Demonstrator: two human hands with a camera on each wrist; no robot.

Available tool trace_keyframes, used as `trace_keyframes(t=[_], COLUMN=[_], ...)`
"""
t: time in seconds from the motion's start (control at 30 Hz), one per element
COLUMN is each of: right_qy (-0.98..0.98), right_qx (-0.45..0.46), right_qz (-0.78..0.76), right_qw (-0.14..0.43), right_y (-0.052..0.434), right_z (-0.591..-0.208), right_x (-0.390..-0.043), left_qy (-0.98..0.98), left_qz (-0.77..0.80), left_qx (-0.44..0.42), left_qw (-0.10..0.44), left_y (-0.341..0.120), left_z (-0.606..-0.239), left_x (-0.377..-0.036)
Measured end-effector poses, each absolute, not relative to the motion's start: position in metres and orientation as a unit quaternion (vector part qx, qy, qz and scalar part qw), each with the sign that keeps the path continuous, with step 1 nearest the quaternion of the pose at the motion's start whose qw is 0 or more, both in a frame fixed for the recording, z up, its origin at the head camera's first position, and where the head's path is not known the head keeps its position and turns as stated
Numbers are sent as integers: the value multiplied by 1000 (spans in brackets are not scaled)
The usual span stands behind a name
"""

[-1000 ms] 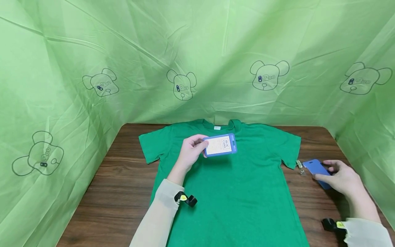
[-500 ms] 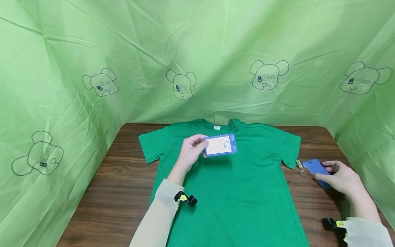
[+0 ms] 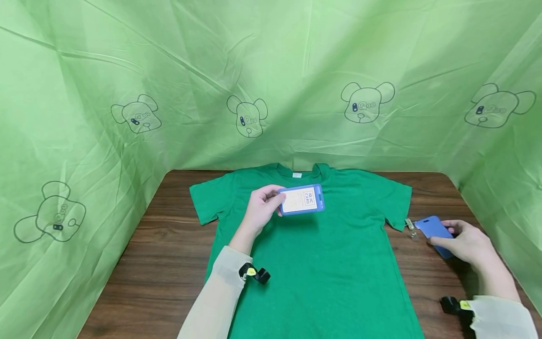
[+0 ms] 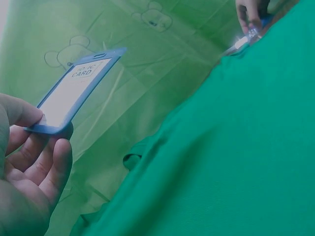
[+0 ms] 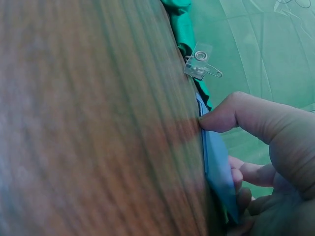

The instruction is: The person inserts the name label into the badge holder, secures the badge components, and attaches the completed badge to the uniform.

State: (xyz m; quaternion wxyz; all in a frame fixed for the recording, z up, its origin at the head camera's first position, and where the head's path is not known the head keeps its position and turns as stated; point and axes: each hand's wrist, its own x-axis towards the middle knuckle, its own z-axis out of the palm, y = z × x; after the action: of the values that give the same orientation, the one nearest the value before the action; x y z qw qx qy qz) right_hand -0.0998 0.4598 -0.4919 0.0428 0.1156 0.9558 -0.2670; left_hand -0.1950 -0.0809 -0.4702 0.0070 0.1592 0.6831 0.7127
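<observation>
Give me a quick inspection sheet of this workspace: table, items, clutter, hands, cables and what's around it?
Surface: dark wooden table, mostly covered by a green T-shirt laid flat.
Job's things: blue card holder with an ID card inside, held above the shirt; second blue card holder on the table by the shirt's sleeve, with a clear clip and safety pin at its end.
Clutter: nothing seen.
Hands: left hand pinches the first holder by one end; right hand grips the second holder, thumb on its edge.
Cables: nothing seen; small black cameras sit on both wrists.
Surroundings: green cloth backdrop printed with bear heads, on three sides.
</observation>
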Motion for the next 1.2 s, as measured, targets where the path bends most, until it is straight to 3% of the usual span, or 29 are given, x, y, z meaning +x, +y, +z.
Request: trace_keyframes(t=[0.6, 1.2], right_qy=[943, 944], right_qx=[77, 20], right_qz=[-321, -323], right_qw=[-36, -70], right_y=[462, 445], right_z=[-483, -450], right_x=[-96, -91], left_qy=[682, 688], left_qz=[714, 708], left_qx=[160, 158], left_qw=[8, 6], left_y=[-81, -81], left_z=[-469, -473], left_x=[-196, -196])
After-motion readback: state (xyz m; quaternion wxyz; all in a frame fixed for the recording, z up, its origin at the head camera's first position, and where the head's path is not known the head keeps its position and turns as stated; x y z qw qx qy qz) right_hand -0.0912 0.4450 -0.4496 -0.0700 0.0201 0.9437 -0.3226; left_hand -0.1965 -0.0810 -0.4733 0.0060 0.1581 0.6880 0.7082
